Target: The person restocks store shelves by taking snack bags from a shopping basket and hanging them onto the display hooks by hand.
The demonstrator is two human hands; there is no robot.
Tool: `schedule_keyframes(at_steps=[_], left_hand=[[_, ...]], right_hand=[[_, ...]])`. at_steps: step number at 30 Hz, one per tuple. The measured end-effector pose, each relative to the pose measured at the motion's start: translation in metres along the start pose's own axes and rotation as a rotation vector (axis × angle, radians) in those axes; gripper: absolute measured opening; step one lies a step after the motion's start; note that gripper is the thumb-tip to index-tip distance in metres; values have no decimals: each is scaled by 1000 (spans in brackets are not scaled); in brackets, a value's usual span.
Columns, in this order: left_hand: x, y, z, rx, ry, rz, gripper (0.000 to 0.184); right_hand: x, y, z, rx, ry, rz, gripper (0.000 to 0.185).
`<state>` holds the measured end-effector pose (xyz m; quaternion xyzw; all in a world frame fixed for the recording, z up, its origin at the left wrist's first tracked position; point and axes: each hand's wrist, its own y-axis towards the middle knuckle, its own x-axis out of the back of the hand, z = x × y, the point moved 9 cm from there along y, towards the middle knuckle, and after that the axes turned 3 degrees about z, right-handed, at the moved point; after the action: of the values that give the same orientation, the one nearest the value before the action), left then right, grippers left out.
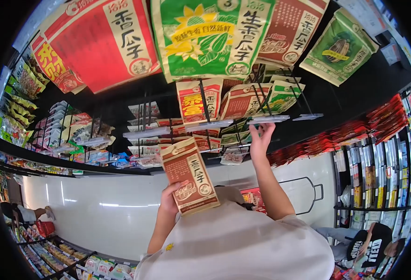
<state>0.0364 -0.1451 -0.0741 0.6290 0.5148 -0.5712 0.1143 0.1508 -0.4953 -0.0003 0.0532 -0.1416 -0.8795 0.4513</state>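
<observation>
My left hand (169, 198) grips the side of a brown and cream bag of sunflower seeds (190, 175), held upright in front of my chest with its printed front showing. My right hand (260, 139) reaches up to a clear price tag holder (269, 119) at the front end of a rack hook, its fingertips closed at the holder's lower edge. Behind that holder, another brown seed bag (242, 100) hangs on the rack. A green and white bag (280, 98) hangs just right of it, and a red and yellow bag (199, 100) to its left.
Large red (98, 46), green (212, 39) and brown (291, 30) seed bags are displayed above. Red snack packs (326, 135) line the lower right shelf. One person (371, 245) is at the lower right, another (25, 213) at the far left. A red basket (45, 227) is also there.
</observation>
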Motion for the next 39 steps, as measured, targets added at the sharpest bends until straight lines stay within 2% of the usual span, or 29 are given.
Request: schedule_keyframes(at_steps=[2,6,10,12,14,20,21,22,24,27,31,35,39], left_hand=[[13,-4,-2,13,-11,-15,55],[-8,-7,-9,-8,3,49,54],[1,-4,-8,22,18,-16,51],[1,-5,-8,22,31,-5,49],[7,-2,-7,17,25,10,49],[4,-8,-6,23,-2,62,48],[5,-9,-7,25,-3,51,48],[6,-11,-7,29,-2,41,48],[7,-12,-8,33,-7,47,48],[5,-14,-7,35,-37,78,48],[6,-21,-9,20,-60,78,48],[13,-19,-19,19,-9,67,48],[12,-19,-33,-1,69,102,46]], right_hand=[[-3,24,0,49,74,57,66],[-6,42,-5,94,88,107,81],[-5,48,-10,159,113,83,77],[-8,56,-14,168,93,154,69],[-12,62,-23,120,119,199,65],[-28,63,-15,-95,270,278,73],[-24,68,-29,-100,184,317,70],[-24,64,-45,-260,180,343,65],[-30,59,-38,-225,166,451,56],[-21,53,-48,-248,91,405,50],[-11,46,-56,-305,371,328,50],[4,39,-57,-375,433,301,52],[5,23,-29,-348,349,222,58]])
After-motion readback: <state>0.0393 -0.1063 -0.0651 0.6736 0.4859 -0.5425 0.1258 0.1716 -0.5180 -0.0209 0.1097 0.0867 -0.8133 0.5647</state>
